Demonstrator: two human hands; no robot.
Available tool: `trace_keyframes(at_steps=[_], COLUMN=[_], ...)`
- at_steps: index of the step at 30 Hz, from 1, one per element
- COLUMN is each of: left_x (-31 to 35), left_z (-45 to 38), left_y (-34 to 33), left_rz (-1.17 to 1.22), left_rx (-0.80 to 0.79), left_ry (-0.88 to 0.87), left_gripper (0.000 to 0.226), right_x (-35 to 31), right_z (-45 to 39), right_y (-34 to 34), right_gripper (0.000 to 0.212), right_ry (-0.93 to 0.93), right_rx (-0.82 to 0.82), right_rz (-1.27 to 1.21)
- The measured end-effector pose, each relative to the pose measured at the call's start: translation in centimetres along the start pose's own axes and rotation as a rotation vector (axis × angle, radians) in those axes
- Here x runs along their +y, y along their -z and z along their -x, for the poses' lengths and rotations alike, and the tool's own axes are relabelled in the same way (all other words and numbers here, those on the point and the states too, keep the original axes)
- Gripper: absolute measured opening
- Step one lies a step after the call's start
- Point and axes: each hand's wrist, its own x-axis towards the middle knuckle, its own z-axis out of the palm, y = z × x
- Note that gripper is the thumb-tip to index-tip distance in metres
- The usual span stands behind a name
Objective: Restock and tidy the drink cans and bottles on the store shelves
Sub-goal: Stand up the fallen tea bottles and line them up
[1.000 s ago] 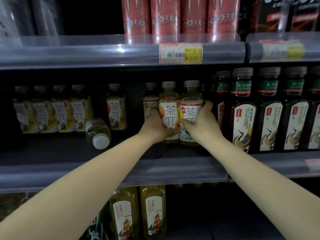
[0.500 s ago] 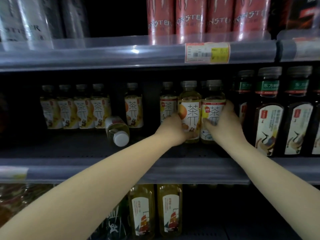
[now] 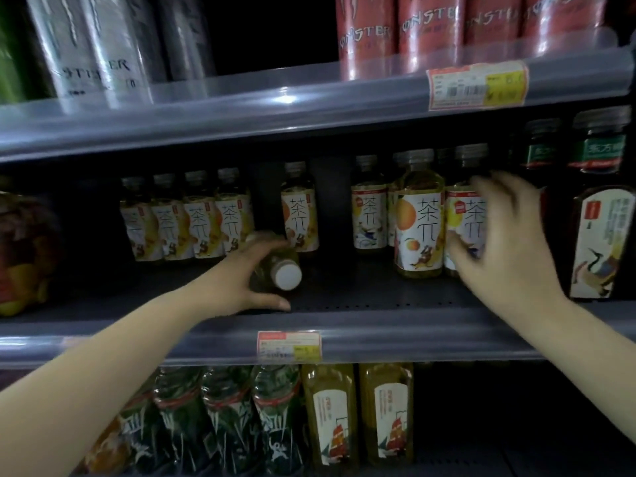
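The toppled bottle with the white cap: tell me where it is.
In the head view, the toppled bottle lies left of centre on the middle shelf, gripped by the left hand, before the single upright tea bottle.

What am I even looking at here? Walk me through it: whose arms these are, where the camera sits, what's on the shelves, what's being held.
No machine here: these are a person's two bare arms, filmed by a wide-angle camera worn on the head, looking forward and down at store shelves.

The left hand curls round a tipped-over bottle that lies on its side on the middle shelf, white cap toward the camera; that is the only grip. The right hand is blurred, fingers spread in front of the upright tea bottles, and seems to hold nothing.

More tea bottles stand further back on the left, with dark bottles at the right. The shelf above carries red cans and silver cans. Below stand yellow bottles and green-wrapped bottles.
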Motion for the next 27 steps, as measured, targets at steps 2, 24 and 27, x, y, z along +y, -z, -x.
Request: trace_keyframes(at_steps=[2,24,27], left_x=[-0.6,2.7,3.9], left_z=[-0.6,-5.0,-6.5], left_y=[-0.3,2.3,2.0], left_rz=[-0.077,0.969,1.052], left_rx=[0.073,0.453,0.391], left_ry=[-0.072,0.228,0.293], left_gripper=[0.077,0.016,0.043], right_x=[-1.5,-2.9,-2.7], right_z=[2.0,7.3,7.5], right_y=[0.6,-2.2,-2.4], right_gripper=[0.046,0.043,0.043], right_ry=[0.172,0.326,0.334], right_rx=[-0.098,-0.183,-0.17], right_rz=[-0.065,0.17,0.175])
